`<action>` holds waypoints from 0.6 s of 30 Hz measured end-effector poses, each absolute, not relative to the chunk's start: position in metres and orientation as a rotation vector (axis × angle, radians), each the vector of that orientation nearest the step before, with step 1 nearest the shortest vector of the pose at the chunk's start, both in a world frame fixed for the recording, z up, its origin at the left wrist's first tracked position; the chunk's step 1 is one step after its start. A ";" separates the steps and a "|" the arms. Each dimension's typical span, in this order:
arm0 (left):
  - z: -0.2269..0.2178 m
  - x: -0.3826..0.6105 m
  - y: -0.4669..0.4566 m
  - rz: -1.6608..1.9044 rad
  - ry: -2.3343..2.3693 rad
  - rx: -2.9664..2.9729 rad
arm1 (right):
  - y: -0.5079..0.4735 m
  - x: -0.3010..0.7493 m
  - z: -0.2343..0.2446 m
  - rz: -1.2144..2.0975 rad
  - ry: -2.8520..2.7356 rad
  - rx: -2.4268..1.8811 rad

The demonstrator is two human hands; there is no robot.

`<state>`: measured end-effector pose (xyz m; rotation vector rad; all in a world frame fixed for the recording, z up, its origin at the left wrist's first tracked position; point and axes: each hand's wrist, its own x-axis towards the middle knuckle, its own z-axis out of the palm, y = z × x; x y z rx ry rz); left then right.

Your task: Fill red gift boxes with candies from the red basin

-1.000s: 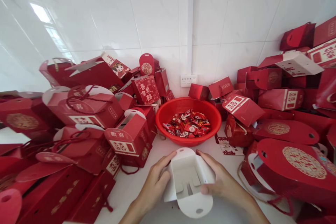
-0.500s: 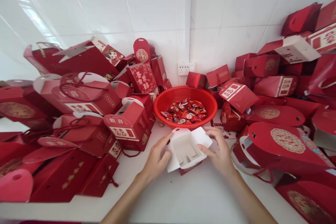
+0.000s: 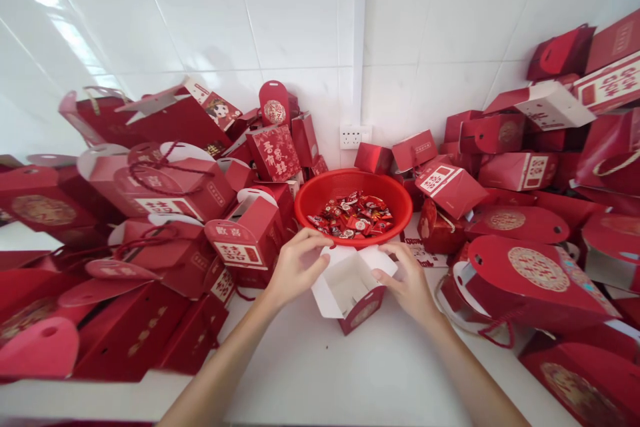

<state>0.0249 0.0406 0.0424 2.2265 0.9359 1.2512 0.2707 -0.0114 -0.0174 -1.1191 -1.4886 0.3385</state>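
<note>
An open red paper gift box (image 3: 364, 310) with a white inside stands on the table in front of me. Its side flaps spread outward, and a gold emblem shows on its front panel. My left hand (image 3: 301, 265) has thumb and curved fingers at the back left corner, around the edge of a flap. On the other side, my right hand (image 3: 409, 280) pinches the right white flap, thumb inside and fingers behind. Just beyond the box sits a red plastic basket (image 3: 305, 208), with several wrapped candies (image 3: 356, 213) in it.
Red gift boxes (image 3: 245, 233) are heaped along the left. More boxes (image 3: 537, 273) are piled on the right, some with rope handles. A tiled wall (image 3: 300, 13) with a power socket (image 3: 355, 137) rises behind the white table (image 3: 320, 380).
My left hand has shifted up from the left flap to the back corner. The front panel with its emblem now shows above the box's lower front. The view has shifted slightly.
</note>
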 end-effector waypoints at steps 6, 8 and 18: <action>0.070 0.045 0.101 1.078 0.999 2.190 | -0.004 0.273 0.009 0.186 -1.367 -1.103; 0.073 0.059 0.123 0.906 1.081 2.289 | 0.007 0.273 0.023 0.182 -1.319 -1.110; 0.069 0.126 0.177 0.185 0.952 2.542 | 0.105 0.280 0.057 0.514 -0.907 -1.013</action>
